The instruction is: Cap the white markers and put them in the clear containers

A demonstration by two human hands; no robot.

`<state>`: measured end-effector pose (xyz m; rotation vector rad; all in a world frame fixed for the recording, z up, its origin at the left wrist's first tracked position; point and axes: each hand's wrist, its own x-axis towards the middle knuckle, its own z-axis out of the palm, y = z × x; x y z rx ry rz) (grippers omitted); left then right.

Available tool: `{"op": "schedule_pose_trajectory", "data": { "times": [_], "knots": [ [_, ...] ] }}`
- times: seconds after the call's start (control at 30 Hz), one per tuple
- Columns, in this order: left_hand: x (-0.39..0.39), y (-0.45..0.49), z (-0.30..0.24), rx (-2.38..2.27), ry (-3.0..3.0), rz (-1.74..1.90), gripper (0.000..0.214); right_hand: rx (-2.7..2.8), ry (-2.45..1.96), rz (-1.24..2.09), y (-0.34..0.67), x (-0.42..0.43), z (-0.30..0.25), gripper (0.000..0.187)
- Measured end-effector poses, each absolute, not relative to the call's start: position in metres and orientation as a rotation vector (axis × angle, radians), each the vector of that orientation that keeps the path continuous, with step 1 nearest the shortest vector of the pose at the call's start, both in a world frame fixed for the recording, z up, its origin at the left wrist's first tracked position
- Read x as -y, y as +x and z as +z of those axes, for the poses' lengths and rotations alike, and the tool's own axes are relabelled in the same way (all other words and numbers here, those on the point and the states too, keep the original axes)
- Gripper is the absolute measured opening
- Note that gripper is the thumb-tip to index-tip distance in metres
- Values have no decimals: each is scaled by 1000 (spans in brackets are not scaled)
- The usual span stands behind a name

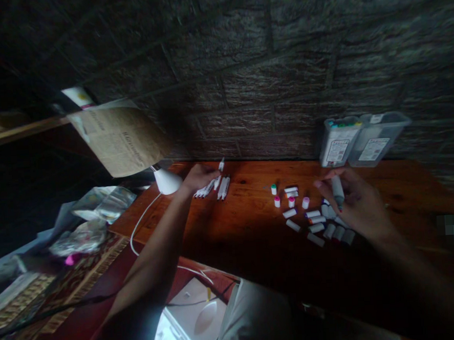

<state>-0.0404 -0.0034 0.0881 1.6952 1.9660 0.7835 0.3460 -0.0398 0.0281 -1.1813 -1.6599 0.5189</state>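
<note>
My left hand (200, 178) pinches a white marker (221, 164), tilted up at the fingertips. Below it, several white markers (223, 188) lie side by side in a row on the wooden table. On the right, my right hand (358, 203) is closed around a marker cap (338, 191), pale with a coloured end. Under and left of that hand lie several loose white caps (315, 219) with coloured ends. A green-topped cap (274, 189) and a few pink-topped ones, such as this pink cap (291, 202), stand upright.
Two clear plastic cases (378, 135) stand against the dark stone wall at the back right. A lamp with a newsprint shade (121, 138) stands on the left corner, its white cable (138, 224) hanging over the table edge. Plastic bags (102, 203) lie further left.
</note>
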Motion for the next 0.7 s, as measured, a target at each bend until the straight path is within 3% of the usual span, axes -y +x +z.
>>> {"op": "schedule_pose_trajectory", "data": {
  "times": [0.2,0.43,0.7],
  "knots": [
    [5,44,63,-1315,1441,1046,44,1648,-1155,510,345,48,30,33],
    [1,86,40,-1034,1430,1240,36,1644,-1309,193,350,47,30,38],
    [24,86,41,-827,1143,1123,39,1818,-1239,-16,338,61,32,36]
  ]
}}
